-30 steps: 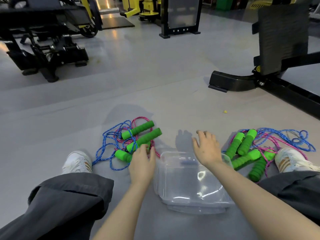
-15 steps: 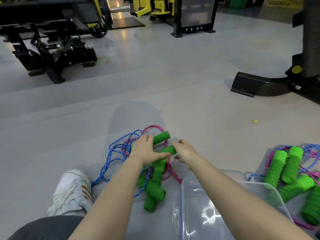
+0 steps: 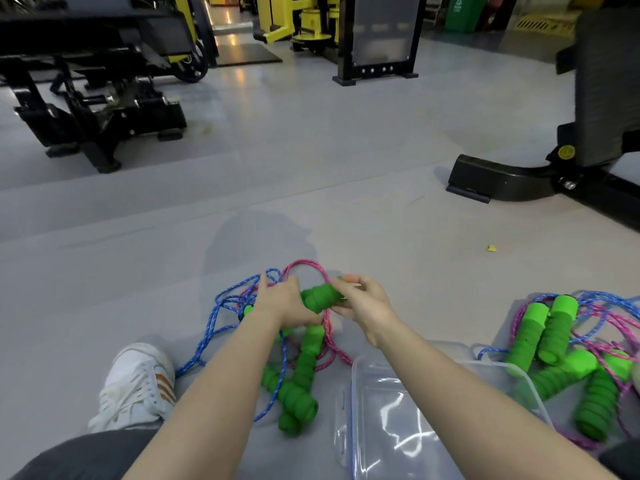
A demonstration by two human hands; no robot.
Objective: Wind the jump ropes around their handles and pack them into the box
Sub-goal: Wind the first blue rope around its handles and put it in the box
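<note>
Gym floor (image 3: 311,188): green handle (image 3: 319,298) crosswise, left hand (image 3: 285,304) and right hand (image 3: 363,304) gripping its ends. The box (image 3: 355,386) lies rightward.

Sitting on a grey floor (image 3: 311,150). Gripping one green handle (image 3: 320,297) at both ends, left hand (image 3: 291,304) on one side, right hand (image 3: 363,303) on the other. Holding it over a messy blue rope (image 3: 227,299) and pink rope (image 3: 304,262). Lying below on the floor: more green handles (image 3: 299,379), with a clear box (image 3: 353,393) just beside them and another green pile (image 3: 554,337) past the box. Off to the left, a white shoe (image 3: 138,379). Far back, black gym machines (image 3: 104,109).
</note>
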